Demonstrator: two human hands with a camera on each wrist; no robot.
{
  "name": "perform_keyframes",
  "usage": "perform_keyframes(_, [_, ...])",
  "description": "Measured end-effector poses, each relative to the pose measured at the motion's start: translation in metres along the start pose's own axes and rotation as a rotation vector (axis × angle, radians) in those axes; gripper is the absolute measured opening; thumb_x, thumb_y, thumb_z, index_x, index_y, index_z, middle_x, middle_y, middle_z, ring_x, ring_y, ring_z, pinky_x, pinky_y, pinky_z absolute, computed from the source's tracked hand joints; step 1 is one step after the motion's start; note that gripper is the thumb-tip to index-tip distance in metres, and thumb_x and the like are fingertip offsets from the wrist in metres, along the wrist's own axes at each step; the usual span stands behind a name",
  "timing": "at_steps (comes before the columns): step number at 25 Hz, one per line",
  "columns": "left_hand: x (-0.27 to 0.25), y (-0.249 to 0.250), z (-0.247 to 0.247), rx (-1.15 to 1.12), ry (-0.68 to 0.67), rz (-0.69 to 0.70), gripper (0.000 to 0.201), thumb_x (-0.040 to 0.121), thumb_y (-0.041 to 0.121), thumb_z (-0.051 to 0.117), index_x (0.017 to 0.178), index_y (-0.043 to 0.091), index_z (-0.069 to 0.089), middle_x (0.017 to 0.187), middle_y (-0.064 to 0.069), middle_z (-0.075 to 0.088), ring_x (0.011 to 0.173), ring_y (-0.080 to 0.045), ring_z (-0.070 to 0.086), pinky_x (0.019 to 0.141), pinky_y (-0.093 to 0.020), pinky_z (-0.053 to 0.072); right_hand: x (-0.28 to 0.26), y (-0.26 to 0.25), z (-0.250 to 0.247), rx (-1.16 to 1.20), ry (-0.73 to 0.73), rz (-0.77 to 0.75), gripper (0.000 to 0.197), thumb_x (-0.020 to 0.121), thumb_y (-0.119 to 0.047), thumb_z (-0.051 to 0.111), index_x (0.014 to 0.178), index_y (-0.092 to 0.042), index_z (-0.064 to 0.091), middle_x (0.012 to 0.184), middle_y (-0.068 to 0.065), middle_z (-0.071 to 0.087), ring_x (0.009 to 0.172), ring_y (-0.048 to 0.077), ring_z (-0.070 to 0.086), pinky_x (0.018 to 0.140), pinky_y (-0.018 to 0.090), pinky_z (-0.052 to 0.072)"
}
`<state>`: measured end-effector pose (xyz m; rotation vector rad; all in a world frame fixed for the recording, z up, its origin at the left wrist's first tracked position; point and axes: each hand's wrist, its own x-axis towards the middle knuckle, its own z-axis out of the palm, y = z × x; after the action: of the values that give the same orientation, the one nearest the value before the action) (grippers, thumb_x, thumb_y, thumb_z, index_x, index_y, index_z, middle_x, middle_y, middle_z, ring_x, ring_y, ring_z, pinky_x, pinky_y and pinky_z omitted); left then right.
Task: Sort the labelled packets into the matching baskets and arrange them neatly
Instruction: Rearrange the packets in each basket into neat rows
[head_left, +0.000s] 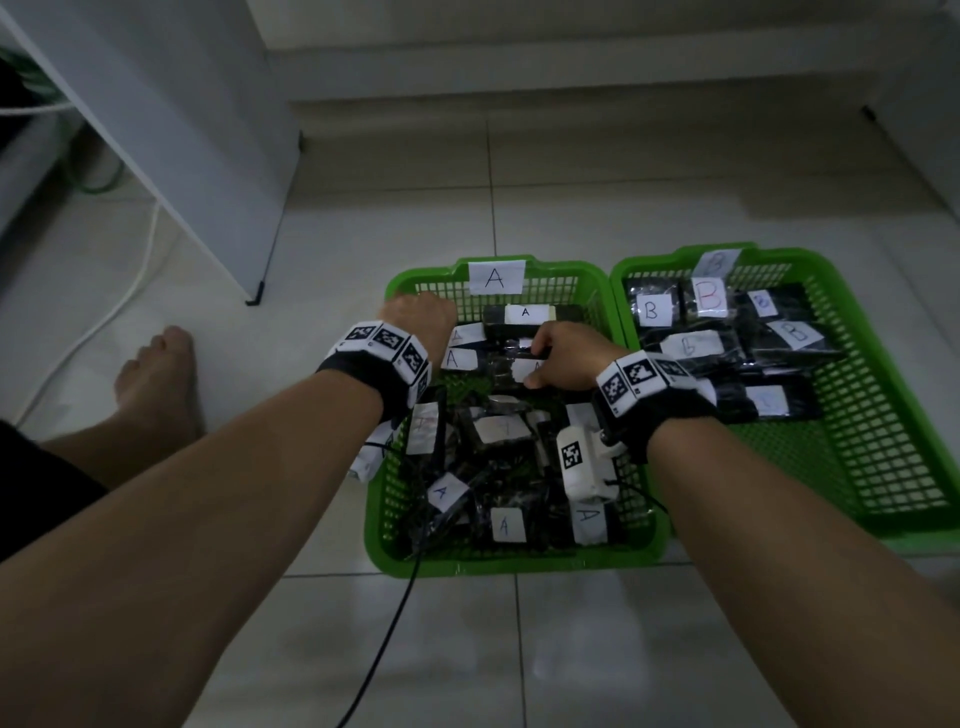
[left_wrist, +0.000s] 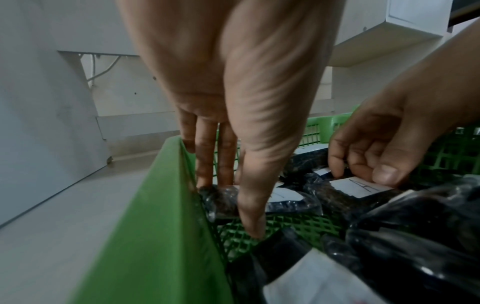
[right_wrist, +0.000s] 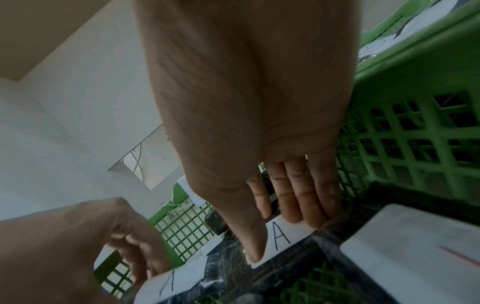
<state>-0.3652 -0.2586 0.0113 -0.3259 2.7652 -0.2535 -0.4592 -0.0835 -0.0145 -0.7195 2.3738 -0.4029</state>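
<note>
Green B basket (head_left: 852, 395) touches A basket's (head_left: 379, 499) right side.

We see a floor of large pale glossy tiles (head_left: 597, 208) with thin dark grout lines, dimly lit. At far left stands a white cabinet panel (head_left: 171, 119) on a black foot (head_left: 255, 294). A white cable (head_left: 104, 317) trails across the floor beside it. A low pale step (head_left: 571, 67) runs along the back.
</note>
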Motion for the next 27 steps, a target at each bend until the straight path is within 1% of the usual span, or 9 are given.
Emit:
perform_keyframes(5, [0.007, -0.001, -0.005, -0.080, -0.050, 0.031, 0.025, 0.079, 0.006, 0.073, 0.097, 0.007, 0.057, 0.111, -0.017, 0.062, 0.102, -0.035, 0.062, 0.078, -0.039, 0.050, -0.002, 0.000, 0.002, -0.010, -0.010, 0.007, 0.050, 0.082, -0.024, 0.083, 0.125, -0.015, 0.058, 0.132, 0.005, 0.058, 0.119, 0.023, 0.056, 0.092, 0.030, 0.045])
perform_keyframes(9, [0.015, 0.005, -0.007, -0.026, -0.061, 0.026, 0.023, 0.085, 0.001, 0.063, 0.108, -0.001, 0.061, 0.115, -0.020, 0.063, 0.108, -0.034, 0.063, 0.083, -0.036, 0.051, -0.002, 0.000, 0.002, -0.027, -0.022, -0.003, 0.055, 0.083, -0.027, 0.082, 0.129, -0.015, 0.056, 0.133, 0.005, 0.058, 0.120, 0.023, 0.055, 0.092, 0.030, 0.044])
perform_keyframes(12, [0.019, 0.006, -0.004, -0.051, -0.045, 0.022, 0.024, 0.084, 0.002, 0.064, 0.108, 0.002, 0.060, 0.115, -0.018, 0.062, 0.108, -0.034, 0.061, 0.083, -0.036, 0.051, -0.002, 0.002, 0.004, -0.023, -0.019, -0.011, 0.056, 0.083, -0.027, 0.082, 0.131, -0.015, 0.055, 0.132, 0.005, 0.059, 0.118, 0.023, 0.056, 0.088, 0.028, 0.043])
perform_keyframes(14, [0.021, 0.002, 0.001, -0.094, -0.075, 0.007, 0.023, 0.075, 0.005, 0.075, 0.088, 0.008, 0.057, 0.106, -0.014, 0.063, 0.101, -0.032, 0.063, 0.073, -0.033, 0.049, -0.002, 0.002, 0.005, -0.025, -0.019, -0.017, 0.056, 0.083, -0.027, 0.082, 0.130, -0.014, 0.055, 0.130, 0.006, 0.060, 0.114, 0.023, 0.057, 0.087, 0.028, 0.044])
perform_keyframes(16, [0.025, -0.003, 0.008, -0.143, -0.118, 0.003, 0.042, 0.065, 0.011, 0.083, 0.069, 0.017, 0.042, 0.088, -0.007, 0.057, 0.088, -0.030, 0.061, 0.066, -0.031, 0.049, -0.002, 0.003, 0.006, -0.032, -0.019, -0.024, 0.054, 0.083, -0.027, 0.082, 0.127, -0.015, 0.054, 0.128, 0.006, 0.060, 0.108, 0.021, 0.056, 0.085, 0.029, 0.044])
perform_keyframes(18, [0.027, -0.004, 0.009, -0.176, -0.141, 0.030, 0.046, 0.065, 0.016, 0.083, 0.067, 0.021, 0.037, 0.078, -0.003, 0.048, 0.076, -0.027, 0.055, 0.064, -0.032, 0.048, -0.001, 0.003, 0.007, -0.033, -0.017, -0.026, 0.053, 0.082, -0.029, 0.082, 0.126, -0.015, 0.054, 0.126, 0.006, 0.061, 0.106, 0.021, 0.056, 0.085, 0.029, 0.045])
perform_keyframes(21, [0.027, -0.006, 0.005, -0.190, -0.181, 0.062, 0.034, 0.072, 0.023, 0.077, 0.071, 0.017, 0.043, 0.076, -0.003, 0.047, 0.072, -0.025, 0.053, 0.062, -0.032, 0.046, -0.001, 0.004, 0.006, -0.027, -0.019, -0.025, 0.052, 0.083, -0.030, 0.082, 0.124, -0.015, 0.055, 0.124, 0.005, 0.060, 0.104, 0.020, 0.054, 0.083, 0.029, 0.044])
perform_keyframes(25, [0.027, -0.005, 0.001, -0.109, -0.217, 0.100, 0.045, 0.062, 0.021, 0.086, 0.060, 0.017, 0.042, 0.064, -0.001, 0.044, 0.059, -0.021, 0.050, 0.058, -0.033, 0.046, -0.001, 0.004, 0.006, -0.038, -0.021, -0.025, 0.053, 0.082, -0.031, 0.082, 0.125, -0.015, 0.055, 0.124, 0.005, 0.059, 0.105, 0.020, 0.054, 0.085, 0.029, 0.045])
perform_keyframes(27, [0.026, 0.000, -0.005, -0.045, -0.255, 0.103, 0.042, 0.060, 0.020, 0.089, 0.064, 0.013, 0.047, 0.067, -0.002, 0.048, 0.062, -0.021, 0.049, 0.062, -0.031, 0.046, -0.002, 0.003, 0.005, -0.043, -0.028, -0.025, 0.055, 0.082, -0.030, 0.082, 0.128, -0.015, 0.054, 0.124, 0.005, 0.059, 0.104, 0.020, 0.053, 0.085, 0.029, 0.045])
